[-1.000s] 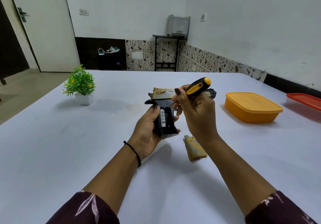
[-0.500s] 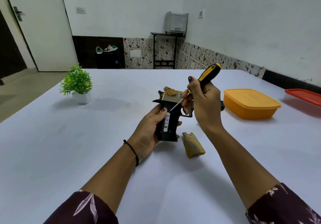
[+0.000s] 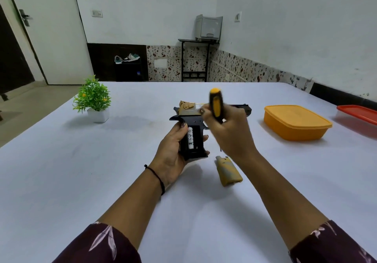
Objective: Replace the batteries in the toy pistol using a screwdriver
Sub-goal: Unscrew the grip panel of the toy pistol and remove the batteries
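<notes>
so, about midway: grip opened, batteries not yet swapped
centre frame above the desk (image 3: 81, 181), the toy pistol (image 3: 195, 120) sits in the curled fingers of the left hand (image 3: 171, 154); the right hand (image 3: 230, 136) clutches the screwdriver (image 3: 216, 104); cover (image 3: 228, 171) lies off, lower right; one battery (image 3: 190, 138) seated.

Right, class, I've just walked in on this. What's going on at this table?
A person is working on a toy pistol at a white table. The left hand holds the pistol by its grip, which is open with one battery showing inside. The right hand holds a screwdriver with its handle up, away from the grip. The removed cover lies on the table below that hand.
</notes>
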